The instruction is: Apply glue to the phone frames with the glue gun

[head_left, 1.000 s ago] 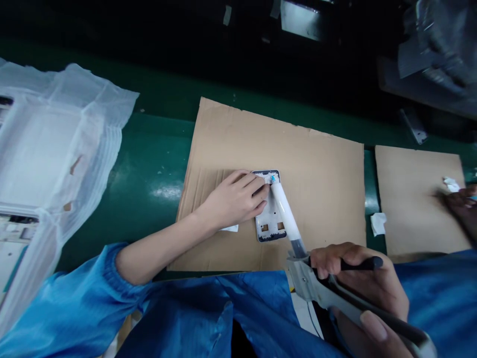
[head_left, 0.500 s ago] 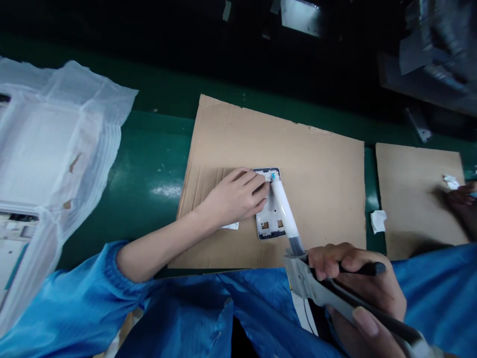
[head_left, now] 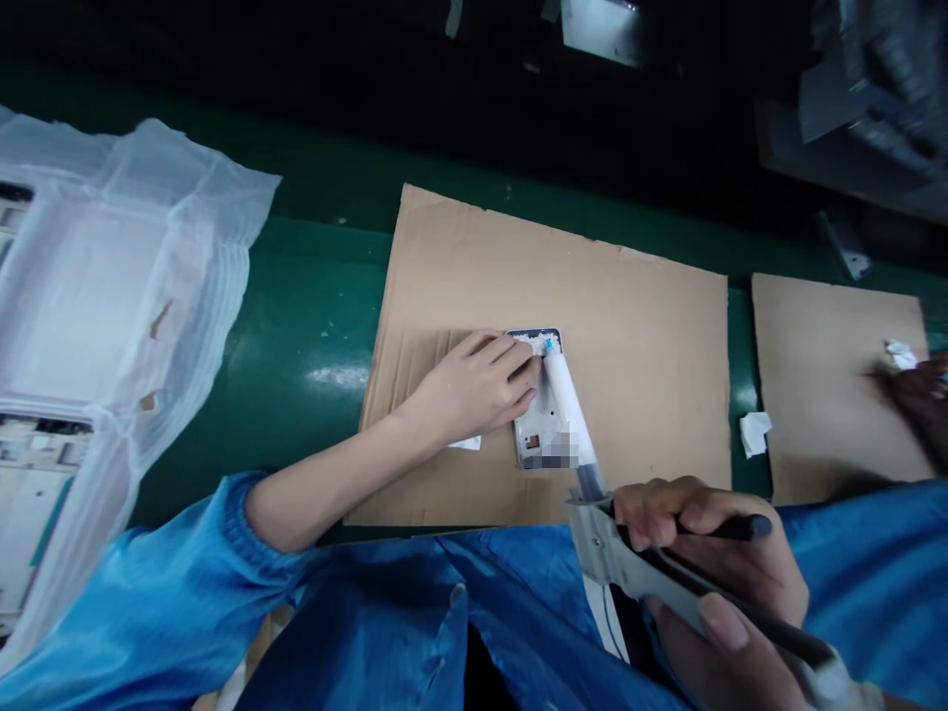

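Observation:
A small white phone frame (head_left: 539,427) lies on a cardboard sheet (head_left: 637,326) on the green belt. My left hand (head_left: 474,387) rests flat on the frame's left side, fingers stretched over it and pressing it down. My right hand (head_left: 711,573) is wrapped round the handle of a grey dispensing gun (head_left: 629,568). The gun's white syringe barrel (head_left: 572,420) slants up across the frame, and its blue tip (head_left: 549,346) touches the frame's top edge.
A stack of white trays in thin foam wrap (head_left: 104,316) fills the left. A second cardboard sheet (head_left: 829,375) lies at the right, where another person's dark hand (head_left: 922,395) works. White paper scraps (head_left: 753,433) lie between the sheets. Dark machinery stands behind the belt.
The view has shifted slightly; the syringe tip stays at the frame's top edge and both hands keep their places.

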A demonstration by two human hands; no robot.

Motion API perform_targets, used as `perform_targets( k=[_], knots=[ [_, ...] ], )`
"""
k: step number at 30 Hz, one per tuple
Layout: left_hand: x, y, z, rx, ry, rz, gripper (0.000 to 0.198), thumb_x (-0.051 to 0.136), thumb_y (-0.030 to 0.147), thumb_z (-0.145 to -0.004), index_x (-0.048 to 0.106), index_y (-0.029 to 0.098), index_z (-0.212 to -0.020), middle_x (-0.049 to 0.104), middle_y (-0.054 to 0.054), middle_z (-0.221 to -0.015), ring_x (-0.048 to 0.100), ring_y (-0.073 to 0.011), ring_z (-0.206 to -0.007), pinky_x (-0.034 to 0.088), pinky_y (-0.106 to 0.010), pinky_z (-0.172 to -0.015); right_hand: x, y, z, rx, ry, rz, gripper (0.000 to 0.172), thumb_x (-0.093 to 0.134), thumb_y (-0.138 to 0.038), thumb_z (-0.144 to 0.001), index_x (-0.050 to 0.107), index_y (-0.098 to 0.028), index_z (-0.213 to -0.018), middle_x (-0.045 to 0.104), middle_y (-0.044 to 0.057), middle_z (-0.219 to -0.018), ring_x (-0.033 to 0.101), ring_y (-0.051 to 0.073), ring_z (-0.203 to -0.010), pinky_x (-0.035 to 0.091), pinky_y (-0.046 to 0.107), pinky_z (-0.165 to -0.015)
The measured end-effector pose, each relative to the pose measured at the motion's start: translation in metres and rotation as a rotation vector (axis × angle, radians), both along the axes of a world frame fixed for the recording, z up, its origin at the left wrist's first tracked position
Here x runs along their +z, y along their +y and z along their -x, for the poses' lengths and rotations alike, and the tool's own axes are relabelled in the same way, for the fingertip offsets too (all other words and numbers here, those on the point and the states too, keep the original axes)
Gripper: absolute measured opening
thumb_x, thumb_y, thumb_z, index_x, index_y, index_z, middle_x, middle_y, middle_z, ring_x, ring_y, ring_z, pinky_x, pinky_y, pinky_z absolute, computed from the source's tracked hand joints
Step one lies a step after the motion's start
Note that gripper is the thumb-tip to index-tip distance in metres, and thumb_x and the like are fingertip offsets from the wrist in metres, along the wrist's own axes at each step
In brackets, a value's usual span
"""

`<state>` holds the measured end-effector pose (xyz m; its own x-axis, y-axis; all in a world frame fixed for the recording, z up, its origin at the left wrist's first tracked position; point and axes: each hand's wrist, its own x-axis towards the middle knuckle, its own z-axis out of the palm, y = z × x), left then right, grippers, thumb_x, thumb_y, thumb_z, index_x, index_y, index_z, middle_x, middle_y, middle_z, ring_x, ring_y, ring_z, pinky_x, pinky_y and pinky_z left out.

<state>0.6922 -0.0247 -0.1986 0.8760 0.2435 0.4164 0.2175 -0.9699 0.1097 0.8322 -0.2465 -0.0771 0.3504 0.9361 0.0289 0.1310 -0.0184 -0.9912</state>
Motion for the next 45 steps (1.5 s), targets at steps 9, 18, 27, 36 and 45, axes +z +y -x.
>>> perform_targets(
  k=[9,18,27,36,45],
  knots=[
    [-0.001,-0.001,0.001,0.01,0.0,-0.051,0.032,0.047,0.028,-0.117,0.074,0.014,-0.128,0.077,-0.011,-0.123,0.07,-0.0227,-0.11,0.055,-0.041,-0.103,-0.005,0.004,0.01,-0.057,-0.026,-0.061,0.027,0.067,-0.02,-0.089,0.058,-0.023,-0.114,0.054,0.005,-0.09,0.055,0.019,-0.083,0.055,0.039,-0.077],
    [0.001,-0.003,0.003,0.052,0.016,-0.022,0.03,0.051,0.03,-0.115,0.073,0.015,-0.129,0.069,-0.012,-0.147,0.068,-0.0257,-0.121,0.053,-0.041,-0.103,-0.004,0.008,0.021,-0.157,0.014,-0.052,0.023,0.071,-0.035,-0.091,0.062,-0.025,-0.11,0.055,0.005,-0.085,0.055,0.02,-0.08,0.049,0.044,-0.072],
    [-0.001,-0.004,0.004,0.1,0.042,0.048,0.026,0.053,0.034,-0.114,0.071,0.022,-0.129,0.063,-0.013,-0.157,0.059,-0.0299,-0.14,0.052,-0.046,-0.109,-0.007,0.008,0.014,-0.103,0.035,-0.061,0.024,0.065,-0.023,-0.085,0.063,-0.026,-0.109,0.055,0.005,-0.084,0.055,0.019,-0.078,0.048,0.046,-0.067],
    [-0.003,-0.005,0.003,0.107,0.03,0.052,0.023,0.055,0.034,-0.113,0.069,0.023,-0.127,0.063,-0.012,-0.156,0.058,-0.0301,-0.139,0.052,-0.046,-0.109,-0.008,0.007,0.017,-0.088,-0.048,-0.088,0.024,0.064,-0.02,-0.089,0.056,-0.023,-0.112,0.052,0.004,-0.087,0.054,0.018,-0.08,0.052,0.038,-0.071],
    [-0.001,-0.004,0.004,0.092,0.042,0.062,0.025,0.052,0.032,-0.113,0.07,0.022,-0.129,0.063,-0.013,-0.157,0.059,-0.0315,-0.138,0.053,-0.048,-0.108,-0.006,0.007,0.019,-0.066,-0.036,-0.065,0.023,0.066,-0.03,-0.095,0.054,-0.022,-0.112,0.051,0.003,-0.089,0.054,0.018,-0.082,0.053,0.038,-0.076]
  ],
)
